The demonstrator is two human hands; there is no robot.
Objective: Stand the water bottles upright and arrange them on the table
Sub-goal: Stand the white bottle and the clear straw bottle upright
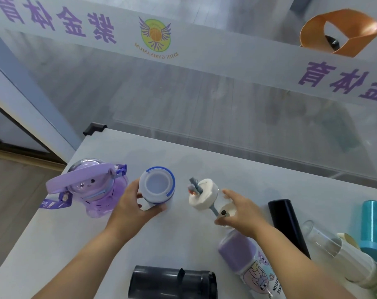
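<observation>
A purple bear bottle point(90, 188) with a strap stands upright at the left of the white table point(53, 244). My left hand point(131, 208) grips a white bottle with a blue-rimmed lid point(157, 186), which stands upright beside it. My right hand point(239, 210) holds a clear bottle with a cream lid and grey straw point(202, 194), also upright. Lying on their sides are a dark grey bottle point(172, 281), a purple-capped cartoon bottle point(248, 262), a black bottle point(289, 225), a clear glass bottle point(334, 249) and a teal bottle point(373, 227).
A glass wall with purple lettering and a round logo point(155, 34) rises just behind the table's far edge. The table's left edge drops to a wooden floor point(12, 190). An orange seat point(338, 31) shows beyond the glass at the top right.
</observation>
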